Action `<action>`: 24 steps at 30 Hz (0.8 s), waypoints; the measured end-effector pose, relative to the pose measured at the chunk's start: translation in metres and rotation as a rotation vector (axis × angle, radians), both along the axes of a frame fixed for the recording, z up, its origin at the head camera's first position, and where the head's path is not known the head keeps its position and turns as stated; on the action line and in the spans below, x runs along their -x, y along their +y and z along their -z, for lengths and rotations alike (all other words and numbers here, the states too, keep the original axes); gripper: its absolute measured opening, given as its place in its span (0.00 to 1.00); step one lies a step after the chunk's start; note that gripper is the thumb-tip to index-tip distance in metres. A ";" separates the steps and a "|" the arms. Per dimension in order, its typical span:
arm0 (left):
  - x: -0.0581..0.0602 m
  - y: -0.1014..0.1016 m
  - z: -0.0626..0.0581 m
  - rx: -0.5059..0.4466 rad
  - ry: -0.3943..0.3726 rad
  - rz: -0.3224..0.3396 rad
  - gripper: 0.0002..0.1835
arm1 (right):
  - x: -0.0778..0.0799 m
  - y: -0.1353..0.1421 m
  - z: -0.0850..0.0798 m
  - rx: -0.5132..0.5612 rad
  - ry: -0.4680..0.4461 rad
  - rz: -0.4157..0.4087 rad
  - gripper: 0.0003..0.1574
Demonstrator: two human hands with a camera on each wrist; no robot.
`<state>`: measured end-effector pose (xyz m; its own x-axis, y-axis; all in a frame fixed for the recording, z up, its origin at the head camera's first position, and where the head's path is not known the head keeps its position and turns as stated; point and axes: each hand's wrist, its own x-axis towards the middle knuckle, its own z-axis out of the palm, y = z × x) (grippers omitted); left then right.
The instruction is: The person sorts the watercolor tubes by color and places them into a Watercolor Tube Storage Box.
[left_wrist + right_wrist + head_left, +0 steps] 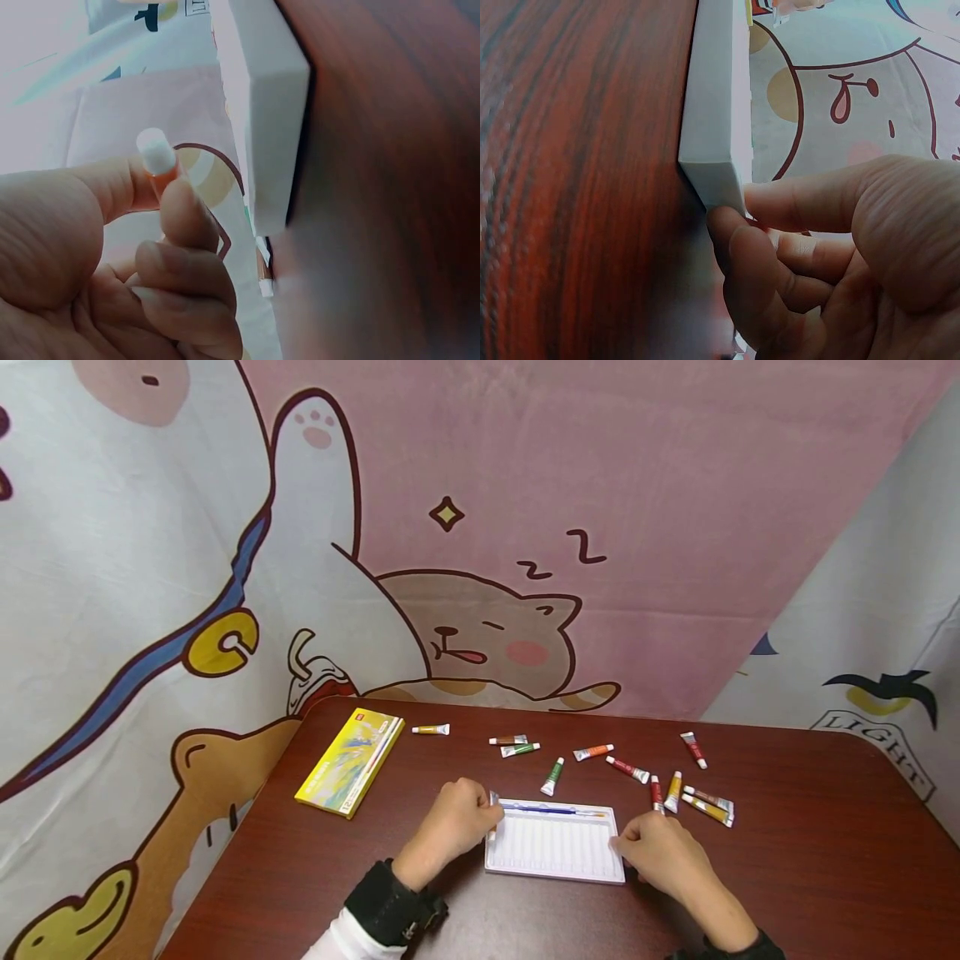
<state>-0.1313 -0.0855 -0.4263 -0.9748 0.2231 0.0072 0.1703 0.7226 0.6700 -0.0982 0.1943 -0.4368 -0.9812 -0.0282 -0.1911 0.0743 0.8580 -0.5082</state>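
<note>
My left hand point(459, 814) pinches a small paint tube point(159, 159) between thumb and fingers, over the left end of a white tray point(555, 852). The tube has a white cap and an orange-red band below it; fingers hide most of its body. At the tray's right side, my right hand point(666, 853) grips the edge between thumb and fingers, also seen in the right wrist view. Narrow ribbed slots line the tray. A blue paintbrush point(543, 810) lies along its far side.
Several paint tubes lie scattered behind and right of the tray, among them a green tube point(552, 777), an orange tube point(593, 752) and a yellow tube point(708, 810). A yellow paint box point(348, 764) rests at the left of the brown table point(817, 843). A printed cloth point(637, 485) hangs behind.
</note>
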 end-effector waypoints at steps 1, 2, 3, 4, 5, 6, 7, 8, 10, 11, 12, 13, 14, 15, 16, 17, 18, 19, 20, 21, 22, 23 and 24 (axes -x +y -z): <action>-0.001 0.001 0.000 0.010 0.000 0.004 0.21 | 0.000 0.000 0.000 0.000 0.001 -0.001 0.21; -0.002 0.002 0.000 0.021 0.003 0.008 0.21 | 0.000 0.000 0.000 0.000 0.002 -0.001 0.21; -0.004 0.004 0.000 0.029 0.007 0.010 0.21 | 0.000 0.000 0.000 0.000 0.002 -0.001 0.21; -0.005 0.005 0.001 0.040 0.009 0.011 0.21 | 0.000 0.000 0.000 0.001 0.003 -0.001 0.21; -0.006 0.007 0.001 0.050 0.013 0.014 0.21 | 0.000 0.000 0.000 0.002 0.003 -0.001 0.21; -0.007 0.008 0.002 0.057 0.017 0.017 0.21 | 0.000 0.000 0.000 0.003 0.004 -0.001 0.21; -0.008 0.009 0.002 0.064 0.021 0.020 0.21 | -0.001 0.000 0.000 0.004 0.005 -0.002 0.21; -0.009 0.010 0.003 0.072 0.023 0.022 0.21 | -0.001 0.000 0.000 0.005 0.004 -0.001 0.21; -0.010 0.011 0.004 0.088 0.015 0.021 0.20 | -0.001 0.000 0.000 0.008 0.002 0.000 0.21; -0.010 0.012 0.005 0.095 0.011 0.020 0.20 | -0.001 0.000 0.000 0.009 0.000 0.001 0.21; -0.011 0.012 0.005 0.103 0.005 0.018 0.20 | -0.001 0.000 0.000 0.010 -0.001 0.001 0.21; -0.011 0.012 0.006 0.111 -0.007 0.017 0.19 | -0.001 0.000 0.000 0.010 -0.003 0.002 0.21; -0.011 0.012 0.006 0.117 -0.019 0.016 0.19 | -0.001 0.000 0.000 0.010 -0.003 0.002 0.21; -0.011 0.012 0.006 0.124 -0.026 0.016 0.19 | -0.001 0.000 0.000 0.010 -0.003 0.002 0.21; -0.011 0.012 0.007 0.128 -0.034 0.018 0.18 | -0.001 0.000 0.000 0.010 -0.003 0.001 0.21; -0.012 0.012 0.007 0.132 -0.037 0.020 0.18 | -0.001 0.000 -0.001 0.011 -0.002 0.000 0.21; -0.012 0.012 0.007 0.134 -0.045 0.022 0.18 | -0.001 0.000 -0.001 0.011 -0.002 0.000 0.21; -0.011 0.012 0.007 0.136 -0.048 0.024 0.18 | -0.001 0.000 -0.001 0.012 -0.001 -0.001 0.21; -0.012 0.012 0.007 0.138 -0.048 0.026 0.18 | -0.001 0.000 -0.001 0.013 -0.001 -0.001 0.21; -0.012 0.012 0.006 0.143 -0.044 0.028 0.17 | -0.001 0.000 -0.002 0.015 -0.001 -0.002 0.20; -0.012 0.013 0.006 0.146 -0.042 0.028 0.17 | -0.001 0.000 -0.002 0.015 0.000 -0.002 0.20; -0.012 0.013 0.006 0.151 -0.041 0.027 0.17 | -0.001 0.000 -0.002 0.015 -0.001 -0.002 0.20; -0.012 0.013 0.006 0.155 -0.041 0.027 0.17 | -0.001 0.000 -0.001 0.014 -0.002 -0.002 0.20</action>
